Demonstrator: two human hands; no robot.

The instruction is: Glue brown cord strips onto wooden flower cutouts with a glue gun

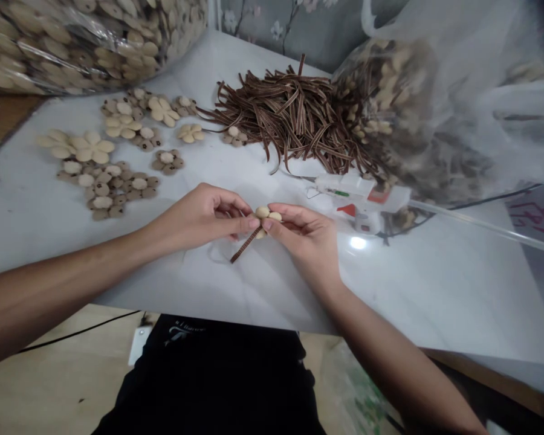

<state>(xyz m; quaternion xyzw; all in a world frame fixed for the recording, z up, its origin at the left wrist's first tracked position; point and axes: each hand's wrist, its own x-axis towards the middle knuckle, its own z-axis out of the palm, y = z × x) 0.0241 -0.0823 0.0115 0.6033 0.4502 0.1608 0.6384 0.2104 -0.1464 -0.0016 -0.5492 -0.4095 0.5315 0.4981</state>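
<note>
Between my two hands, above the white table, is a small cream flower (262,212) with a brown stitched strip (245,246) that hangs down toward the lower left. My left hand (213,217) pinches the flower's left side, its thumb at the top of the strip. From the right, my right hand (306,232) grips the flower between thumb and fingers. The two thumb tips nearly meet over the flower, and they hide part of its petals and where the strip joins it.
Loose cream and brown flowers (92,147) lie at the left. A pile of brown strips (294,115) is at the back. A white glue gun (344,186) with a clear stick lies right of my hands. Bulging plastic bags (86,42) stand at both back corners.
</note>
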